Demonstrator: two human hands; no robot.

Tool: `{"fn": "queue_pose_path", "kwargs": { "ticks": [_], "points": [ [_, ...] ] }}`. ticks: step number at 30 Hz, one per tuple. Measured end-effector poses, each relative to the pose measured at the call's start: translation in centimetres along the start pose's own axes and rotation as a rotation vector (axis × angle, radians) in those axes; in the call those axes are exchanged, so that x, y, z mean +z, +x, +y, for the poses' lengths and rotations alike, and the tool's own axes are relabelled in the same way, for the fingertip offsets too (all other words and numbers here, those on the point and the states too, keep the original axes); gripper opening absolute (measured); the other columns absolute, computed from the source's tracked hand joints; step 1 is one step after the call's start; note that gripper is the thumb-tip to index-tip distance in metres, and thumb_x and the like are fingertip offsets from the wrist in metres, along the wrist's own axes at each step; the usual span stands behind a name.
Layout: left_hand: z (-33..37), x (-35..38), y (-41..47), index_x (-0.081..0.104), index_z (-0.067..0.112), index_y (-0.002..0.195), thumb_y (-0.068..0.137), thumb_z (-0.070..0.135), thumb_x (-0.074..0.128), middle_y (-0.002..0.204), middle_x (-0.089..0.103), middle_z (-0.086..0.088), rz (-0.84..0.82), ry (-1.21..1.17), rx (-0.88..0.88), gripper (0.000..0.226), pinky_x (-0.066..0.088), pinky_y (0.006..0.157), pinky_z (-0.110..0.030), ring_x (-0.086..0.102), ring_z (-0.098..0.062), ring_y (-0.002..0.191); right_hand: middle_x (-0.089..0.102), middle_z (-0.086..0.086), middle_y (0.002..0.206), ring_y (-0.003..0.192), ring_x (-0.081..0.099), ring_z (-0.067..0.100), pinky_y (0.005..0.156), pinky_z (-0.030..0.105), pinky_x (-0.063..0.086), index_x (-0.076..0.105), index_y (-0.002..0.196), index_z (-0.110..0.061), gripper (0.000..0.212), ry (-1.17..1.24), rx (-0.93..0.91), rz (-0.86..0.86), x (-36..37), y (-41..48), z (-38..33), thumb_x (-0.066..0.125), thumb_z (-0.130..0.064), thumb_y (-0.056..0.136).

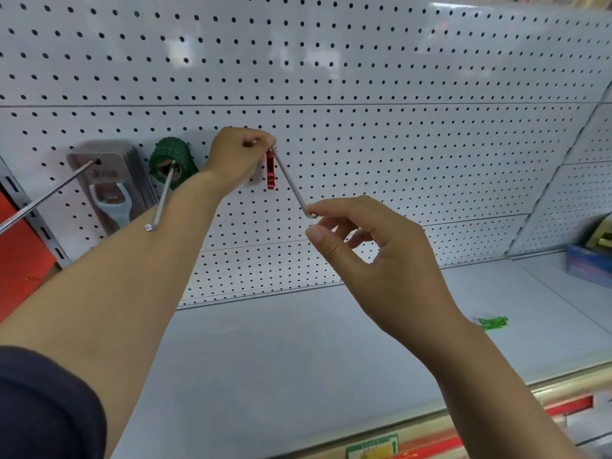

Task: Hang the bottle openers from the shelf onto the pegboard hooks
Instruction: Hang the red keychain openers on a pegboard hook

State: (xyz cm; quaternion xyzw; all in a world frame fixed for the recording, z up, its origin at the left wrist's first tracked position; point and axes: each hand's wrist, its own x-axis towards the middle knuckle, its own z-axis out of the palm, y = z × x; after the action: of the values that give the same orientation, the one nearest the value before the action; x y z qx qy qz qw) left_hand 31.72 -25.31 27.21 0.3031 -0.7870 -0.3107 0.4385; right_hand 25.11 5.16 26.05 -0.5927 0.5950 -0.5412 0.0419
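A red bottle opener (270, 170) hangs near the back of a metal peg hook (291, 183) on the white pegboard (364, 77). My left hand (236, 159) is closed around the top of the red opener where it meets the hook. My right hand (374, 256) is at the hook's front tip, its fingertips touching or nearly touching the end, thumb and fingers apart. A green bottle opener (492, 323) lies on the grey shelf (298, 352) at the right, behind my right forearm.
Two more hooks stand to the left: one carries carded silver openers (111, 190), the other a green roll (171, 160), and its tip (148, 228) sits close to my left forearm. A blue box (589, 263) stands at the far right of the shelf.
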Motion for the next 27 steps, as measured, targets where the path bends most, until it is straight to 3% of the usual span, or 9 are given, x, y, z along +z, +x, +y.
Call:
{"fn": "queue_pose_path", "kwargs": {
  "ticks": [2, 6, 9, 12, 14, 16, 18, 22, 27],
  "points": [
    [0.0, 0.0, -0.3, 0.077, 0.02, 0.108, 0.1, 0.028, 0.061, 0.094, 0.075, -0.014, -0.007, 0.022, 0.019, 0.019, 0.054, 0.07, -0.02, 0.062, -0.019, 0.076, 0.069, -0.012, 0.096, 0.093, 0.063, 0.014, 0.079, 0.029, 0.05, 0.07, 0.111, -0.035, 0.018, -0.012, 0.0, -0.003, 0.1, 0.0, 0.1, 0.068, -0.034, 0.092],
    [0.1, -0.1, -1.3, 0.076, 0.019, 0.111, 0.101, 0.027, 0.059, 0.098, 0.073, 0.003, 0.004, 0.055, 0.07, 0.021, 0.054, 0.094, -0.037, 0.067, -0.02, 0.095, 0.068, -0.014, 0.1, 0.096, 0.063, 0.012, 0.08, 0.022, 0.048, 0.067, 0.116, -0.035, 0.023, -0.062, -0.031, 0.0, 0.2, -0.2, 0.4, 0.068, -0.034, 0.094],
    [0.2, -0.1, -3.1, 0.067, 0.02, 0.127, 0.102, 0.029, 0.057, 0.095, 0.064, 0.014, 0.028, 0.124, 0.109, 0.028, 0.052, 0.083, -0.034, 0.058, 0.002, 0.078, 0.068, -0.016, 0.107, 0.1, 0.062, 0.01, 0.083, 0.015, 0.046, 0.065, 0.121, -0.032, 0.028, -0.08, -0.064, 0.029, 0.5, -0.4, 0.8, 0.068, -0.033, 0.094],
    [0.2, 0.3, -6.1, 0.052, 0.026, 0.139, 0.101, 0.035, 0.055, 0.097, 0.06, 0.011, 0.075, 0.208, 0.102, 0.039, 0.047, 0.071, -0.03, 0.053, -0.002, 0.066, 0.067, -0.016, 0.116, 0.108, 0.061, 0.004, 0.088, 0.01, 0.043, 0.063, 0.125, -0.029, 0.032, -0.091, -0.064, 0.06, 0.6, -0.7, 2.0, 0.066, -0.033, 0.093],
    [0.0, 0.9, -8.3, 0.05, 0.024, 0.139, 0.101, 0.035, 0.054, 0.105, 0.061, 0.009, 0.116, 0.28, 0.07, 0.04, 0.051, 0.073, -0.032, 0.056, -0.01, 0.075, 0.064, -0.021, 0.117, 0.11, 0.057, -0.007, 0.09, 0.005, 0.039, 0.062, 0.127, -0.03, 0.034, -0.128, -0.036, 0.064, 0.6, -1.1, 3.6, 0.066, -0.035, 0.093],
    [-0.5, 1.6, -10.9, 0.054, 0.016, 0.134, 0.101, 0.031, 0.055, 0.115, 0.061, 0.003, 0.134, 0.359, 0.101, 0.036, 0.053, 0.085, -0.04, 0.059, -0.014, 0.093, 0.055, -0.032, 0.113, 0.107, 0.049, -0.02, 0.09, -0.002, 0.033, 0.06, 0.129, -0.033, 0.037, -0.181, 0.025, 0.043, 0.6, -1.7, 5.7, 0.066, -0.037, 0.093],
    [-1.1, 2.4, -13.8, 0.056, 0.013, 0.133, 0.101, 0.029, 0.057, 0.127, 0.061, -0.004, 0.102, 0.412, 0.126, 0.037, 0.048, 0.1, -0.045, 0.057, -0.02, 0.114, 0.049, -0.035, 0.112, 0.108, 0.045, -0.019, 0.091, -0.005, 0.028, 0.058, 0.133, -0.032, 0.041, -0.237, 0.089, -0.003, 0.4, -2.6, 8.1, 0.066, -0.037, 0.093],
    [-1.7, 4.6, -19.3, 0.058, 0.013, 0.135, 0.098, 0.032, 0.061, 0.14, 0.059, -0.004, -0.012, 0.53, 0.077, 0.041, 0.035, 0.112, -0.04, 0.05, -0.024, 0.13, 0.052, -0.018, 0.135, 0.13, 0.045, 0.003, 0.103, 0.014, 0.031, 0.052, 0.14, -0.027, 0.047, -0.345, 0.197, -0.156, -0.2, -4.7, 12.8, 0.064, -0.037, 0.095],
    [-1.7, 9.8, -25.2, 0.058, 0.013, 0.138, 0.1, 0.038, 0.057, 0.15, 0.052, -0.003, -0.196, 0.575, -0.036, 0.046, 0.029, 0.118, -0.041, 0.044, -0.024, 0.14, 0.051, -0.002, 0.148, 0.137, 0.044, 0.018, 0.108, 0.029, 0.037, 0.052, 0.141, -0.018, 0.05, -0.468, 0.313, -0.313, -2.7, -8.3, 18.9, 0.064, -0.035, 0.095]
  ]
}}
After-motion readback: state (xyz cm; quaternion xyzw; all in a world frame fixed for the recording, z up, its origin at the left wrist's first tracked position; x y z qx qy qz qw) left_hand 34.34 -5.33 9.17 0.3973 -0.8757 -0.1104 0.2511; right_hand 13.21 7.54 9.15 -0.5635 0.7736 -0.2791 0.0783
